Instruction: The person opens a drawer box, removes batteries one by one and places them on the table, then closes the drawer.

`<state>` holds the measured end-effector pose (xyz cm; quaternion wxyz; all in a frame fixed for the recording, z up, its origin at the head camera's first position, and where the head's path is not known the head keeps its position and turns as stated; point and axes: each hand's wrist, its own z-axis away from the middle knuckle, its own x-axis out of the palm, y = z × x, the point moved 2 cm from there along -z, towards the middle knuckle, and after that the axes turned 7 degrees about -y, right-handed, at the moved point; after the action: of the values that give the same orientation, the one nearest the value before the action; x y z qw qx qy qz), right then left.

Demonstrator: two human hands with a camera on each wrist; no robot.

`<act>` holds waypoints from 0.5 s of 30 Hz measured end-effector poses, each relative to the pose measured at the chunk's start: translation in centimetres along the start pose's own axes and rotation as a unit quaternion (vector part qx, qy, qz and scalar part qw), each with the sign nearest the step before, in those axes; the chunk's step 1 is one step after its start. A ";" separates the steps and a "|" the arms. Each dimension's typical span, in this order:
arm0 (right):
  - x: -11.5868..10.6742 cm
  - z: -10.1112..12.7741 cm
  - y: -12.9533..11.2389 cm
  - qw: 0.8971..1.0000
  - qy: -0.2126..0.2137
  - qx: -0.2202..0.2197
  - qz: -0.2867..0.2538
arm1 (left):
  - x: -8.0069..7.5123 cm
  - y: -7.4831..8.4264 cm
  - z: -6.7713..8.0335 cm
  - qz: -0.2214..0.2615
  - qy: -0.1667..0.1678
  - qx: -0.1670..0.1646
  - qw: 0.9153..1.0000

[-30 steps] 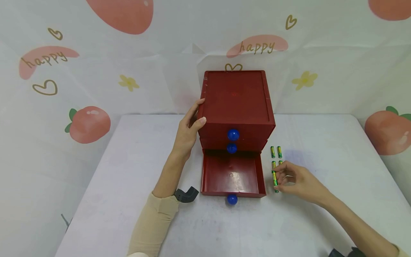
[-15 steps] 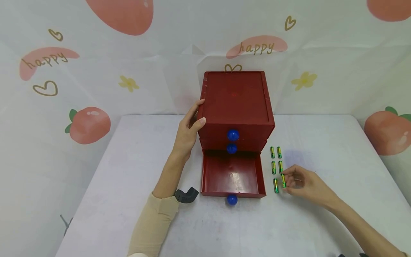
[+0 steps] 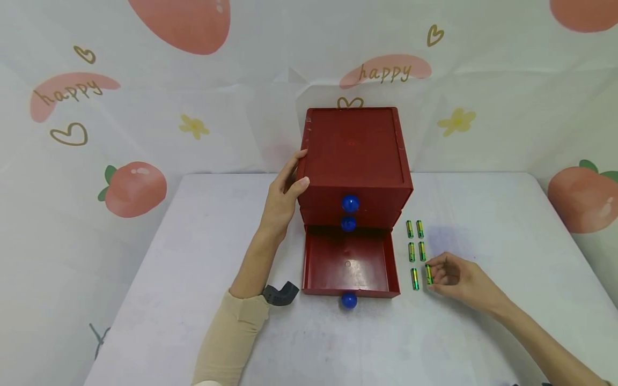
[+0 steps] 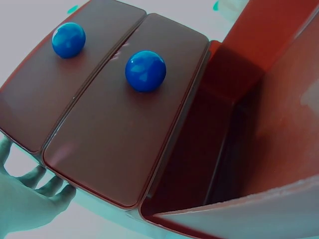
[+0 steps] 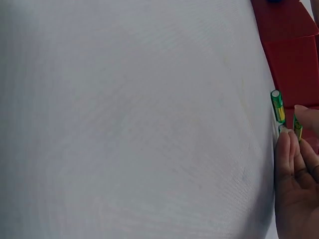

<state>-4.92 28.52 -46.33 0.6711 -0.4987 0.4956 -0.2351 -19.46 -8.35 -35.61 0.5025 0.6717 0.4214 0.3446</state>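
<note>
A dark red drawer cabinet (image 3: 354, 147) stands on the table with its bottom drawer (image 3: 347, 260) pulled out and nothing inside it. My left hand (image 3: 280, 206) rests against the cabinet's left side, thumb at the top front edge; in the left wrist view its fingertips (image 4: 62, 191) lie along that side. To the drawer's right, my right hand (image 3: 458, 281) pinches a green and yellow battery (image 3: 429, 274) between thumb and fingers, low over the table. Beside it lies a single battery (image 3: 414, 279), and several more batteries (image 3: 411, 252) lie in two columns behind.
Round blue knobs (image 3: 350, 203) stick out from the drawer fronts, one (image 3: 349, 300) on the open drawer. A black curved piece (image 3: 281, 294) sits at the left wrist. Behind the white table (image 3: 309, 343) hangs a printed cloth (image 3: 260, 128).
My right hand has moved right and slightly toward me with the battery, away from the left column to the right one. The left hand has stayed on the cabinet.
</note>
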 end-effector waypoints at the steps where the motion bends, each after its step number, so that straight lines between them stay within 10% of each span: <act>1: 0.0 0.0 0.1 1.000 -0.001 0.000 -0.001 | 0.0 0.0 0.0 0.001 0.000 0.000 1.000; 15: 0.4 -0.3 0.4 0.998 0.003 -0.003 0.069 | 0.1 0.1 0.1 0.000 0.002 -0.002 1.000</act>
<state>-5.12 28.26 -46.83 0.6826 -0.4647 0.5319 -0.1878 -19.31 -8.30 -35.54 0.5026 0.6701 0.4217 0.3471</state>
